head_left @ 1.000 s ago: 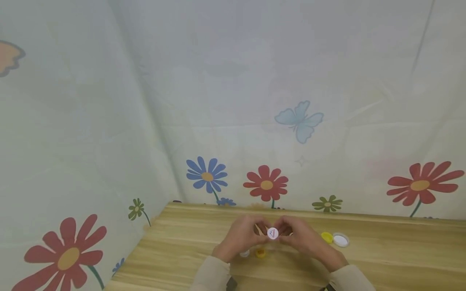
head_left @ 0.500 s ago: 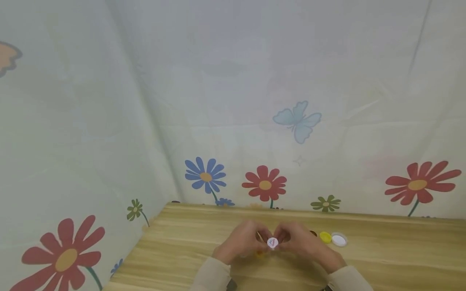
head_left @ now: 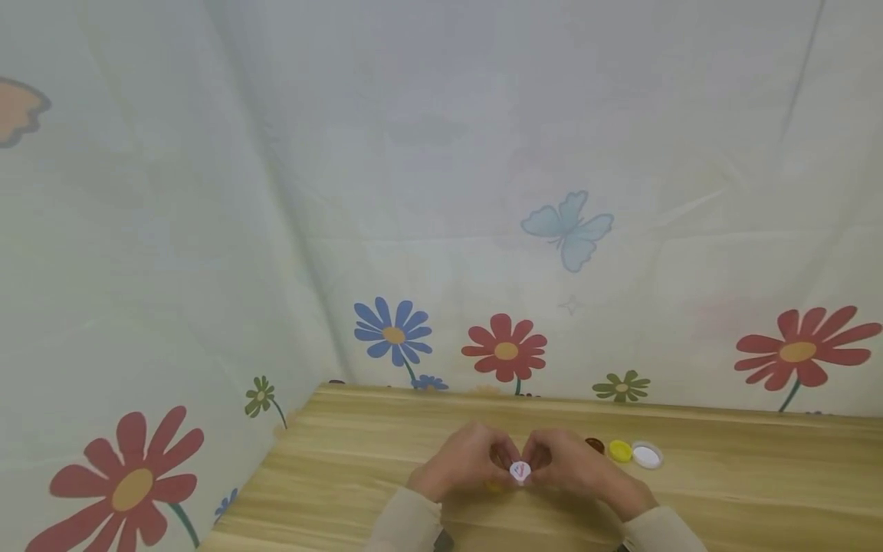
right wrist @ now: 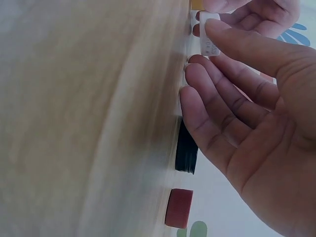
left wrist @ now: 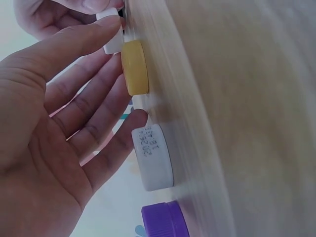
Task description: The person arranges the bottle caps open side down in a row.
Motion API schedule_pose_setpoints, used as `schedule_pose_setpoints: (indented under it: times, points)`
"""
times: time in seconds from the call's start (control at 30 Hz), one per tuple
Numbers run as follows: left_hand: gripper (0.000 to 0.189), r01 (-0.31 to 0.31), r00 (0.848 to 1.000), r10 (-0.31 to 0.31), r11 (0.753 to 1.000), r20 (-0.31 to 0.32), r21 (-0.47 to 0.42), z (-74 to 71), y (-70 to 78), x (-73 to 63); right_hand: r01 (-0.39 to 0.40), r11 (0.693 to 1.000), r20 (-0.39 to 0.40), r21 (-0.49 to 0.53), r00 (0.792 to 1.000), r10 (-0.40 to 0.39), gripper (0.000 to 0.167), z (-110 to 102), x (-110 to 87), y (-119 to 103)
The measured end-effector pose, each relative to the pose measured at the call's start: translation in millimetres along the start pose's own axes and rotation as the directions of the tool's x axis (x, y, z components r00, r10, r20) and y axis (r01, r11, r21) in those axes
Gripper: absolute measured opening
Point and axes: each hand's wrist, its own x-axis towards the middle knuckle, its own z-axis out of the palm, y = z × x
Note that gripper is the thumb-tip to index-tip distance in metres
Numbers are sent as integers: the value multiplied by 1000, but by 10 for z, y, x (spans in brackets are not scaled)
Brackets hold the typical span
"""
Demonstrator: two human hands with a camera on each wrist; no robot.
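Observation:
A small white bottle cap (head_left: 520, 471) with red and blue print on its top is pinched between my two hands, low over the table. My left hand (head_left: 464, 462) has its thumb on one side of this cap, its other fingers spread loosely behind. From the other side my right hand (head_left: 574, 464) grips it, thumb pressed on its edge in the right wrist view. Right beside the held cap stands a yellow cap (left wrist: 135, 68). Below my left fingers in the left wrist view are a white cap (left wrist: 153, 159) and a ridged purple cap (left wrist: 165, 219).
To the right on the wooden table (head_left: 745, 475) lie a brown cap (head_left: 595, 445), a yellow cap (head_left: 619, 451) and a wider white lid (head_left: 647, 455). The right wrist view shows a black cap (right wrist: 186, 148) and a red cap (right wrist: 178, 208). A flowered cloth (head_left: 441, 192) hangs behind.
Both hands have come down toward the table with the white cap, now nearer to me. The left hand hides small caps seen earlier; the brown cap has come into sight beyond the right hand.

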Motion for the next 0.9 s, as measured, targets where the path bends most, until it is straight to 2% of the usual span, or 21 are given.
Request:
schedule_pose_setpoints:
  times: [0.2, 0.3, 0.5, 0.7, 0.9]
  points:
    - [18, -17, 1000, 17, 999, -2, 31, 24, 1, -10, -7, 1000, 25, 11, 1000, 6, 19, -2, -13, 2]
    - [18, -7, 1000, 7, 999, -5, 46, 23, 7, -16, -14, 1000, 35, 18, 999, 14, 19, -5, -21, -14]
    - [15, 26, 1000, -26, 1000, 13, 11, 27, 12, -14, -25, 999, 46, 29, 999, 24, 19, -11, -27, -10]
    - [15, 10, 1000, -11, 1000, 17, 12, 30, 7, -8, -25, 999, 48, 36, 999, 23, 19, -10, -33, 1]
    - [16, 23, 1000, -24, 1000, 20, 12, 13, 10, -15, -19, 999, 46, 26, 999, 18, 19, -21, -25, -2]
